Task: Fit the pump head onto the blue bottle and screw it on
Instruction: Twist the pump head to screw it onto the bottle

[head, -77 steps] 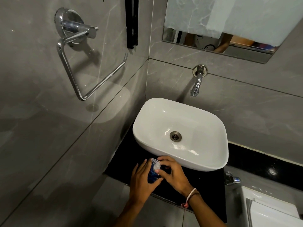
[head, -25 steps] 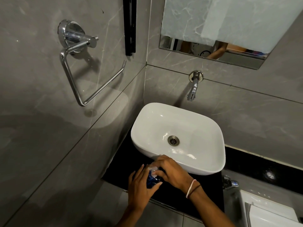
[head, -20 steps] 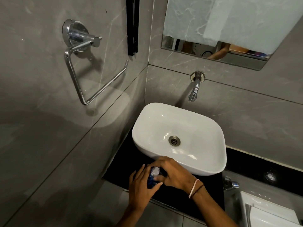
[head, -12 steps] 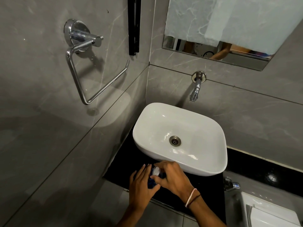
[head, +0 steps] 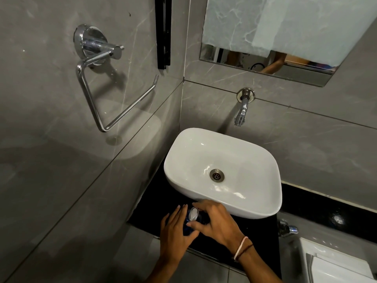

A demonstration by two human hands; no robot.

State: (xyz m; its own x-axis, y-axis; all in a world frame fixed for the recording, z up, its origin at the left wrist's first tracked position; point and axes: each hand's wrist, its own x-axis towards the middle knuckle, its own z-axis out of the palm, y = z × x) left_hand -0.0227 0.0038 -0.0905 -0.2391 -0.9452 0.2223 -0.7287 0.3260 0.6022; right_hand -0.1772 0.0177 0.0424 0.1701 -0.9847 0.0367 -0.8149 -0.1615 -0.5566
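A small blue bottle (head: 186,228) stands on the black counter (head: 253,240) in front of the sink, mostly hidden between my hands. Its white pump head (head: 193,214) sits on top, pointing up and to the right. My left hand (head: 175,235) wraps the bottle's left side with fingers up along it. My right hand (head: 216,223) grips the pump head and collar from the right, thumb in front and fingers curled over the back. The neck and thread are hidden.
A white basin (head: 224,172) sits just behind my hands, under a wall tap (head: 241,111). A chrome holder (head: 106,82) sticks out of the left wall. A small valve (head: 287,229) and a white cistern lid (head: 334,262) are at the right. Grey tile walls close in on the left and behind.
My right hand has shifted its hold around the pump head, its fingers turning over the top. The left hand stays on the bottle. The view has moved slightly.
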